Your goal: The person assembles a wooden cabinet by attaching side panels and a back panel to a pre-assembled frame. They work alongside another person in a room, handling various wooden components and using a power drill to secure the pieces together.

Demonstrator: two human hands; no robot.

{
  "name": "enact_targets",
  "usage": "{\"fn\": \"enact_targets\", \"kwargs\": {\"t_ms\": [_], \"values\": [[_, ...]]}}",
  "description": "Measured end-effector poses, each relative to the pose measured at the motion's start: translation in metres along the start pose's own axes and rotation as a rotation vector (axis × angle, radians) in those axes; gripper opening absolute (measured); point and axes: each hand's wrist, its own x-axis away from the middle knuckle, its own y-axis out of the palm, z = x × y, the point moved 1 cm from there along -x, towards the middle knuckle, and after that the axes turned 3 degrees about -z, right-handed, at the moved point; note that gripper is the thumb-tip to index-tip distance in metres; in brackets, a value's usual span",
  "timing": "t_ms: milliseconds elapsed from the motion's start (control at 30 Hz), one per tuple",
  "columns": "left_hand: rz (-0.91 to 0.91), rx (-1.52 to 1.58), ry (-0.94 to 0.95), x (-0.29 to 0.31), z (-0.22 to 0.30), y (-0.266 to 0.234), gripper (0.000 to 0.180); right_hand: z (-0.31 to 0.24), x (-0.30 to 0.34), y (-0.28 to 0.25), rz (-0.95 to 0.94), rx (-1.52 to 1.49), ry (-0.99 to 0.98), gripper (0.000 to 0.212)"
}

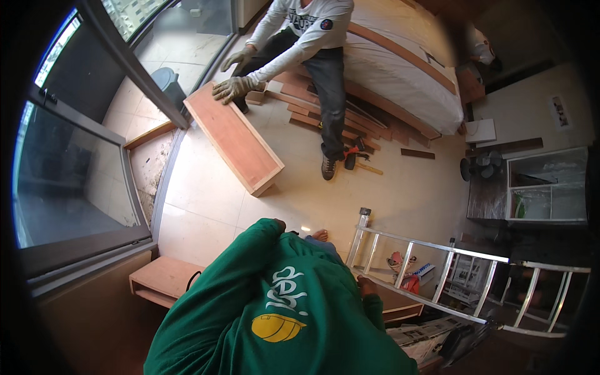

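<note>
My left hand (280,224) barely shows past the cuff of my green sleeve, above the tiled floor; its fingers are hidden. Low on my other side, my right hand (367,287) is partly covered by my shirt, close to the aluminium ladder (409,255) and a wooden drawer-like box (400,307). Whether either hand holds anything cannot be made out. Ahead, a long reddish plywood box (234,137) with pale edges stands on the floor. A co-worker's gloved hand (231,89) rests on its far end, and the other glove (238,59) is just beyond.
Wooden planks (337,112) lie beside a plastic-covered bed (400,69). A red-and-black power tool (354,154) and a hammer (369,167) are by the co-worker's shoe. Another plywood box (164,279) is at left, below the sliding glass door (75,169). A fan (484,165) stands at right.
</note>
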Motion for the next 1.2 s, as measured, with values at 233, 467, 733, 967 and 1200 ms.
{"fn": "enact_targets", "kwargs": {"t_ms": [233,467,733,967,1200], "values": [[-0.162,-0.086,0.039,0.009,0.035,-0.040,0.049,0.074,-0.038,-0.054,0.024,-0.150,0.059,0.040],[0.118,0.017,-0.200,0.061,0.071,-0.065,0.048,0.147,-0.051,-0.085,0.132,-0.483,0.394,0.036],[-0.064,-0.266,-0.048,0.002,0.145,-0.082,0.039,0.209,-0.099,-0.141,0.082,-0.726,0.335,0.028],[0.230,-0.069,-0.063,0.014,0.238,-0.157,0.041,0.205,-0.119,-0.174,0.178,-0.821,0.287,0.032],[0.128,-0.092,-0.089,-0.041,0.214,-0.128,0.035,0.185,-0.112,-0.167,0.075,-0.546,0.308,0.028]]}}
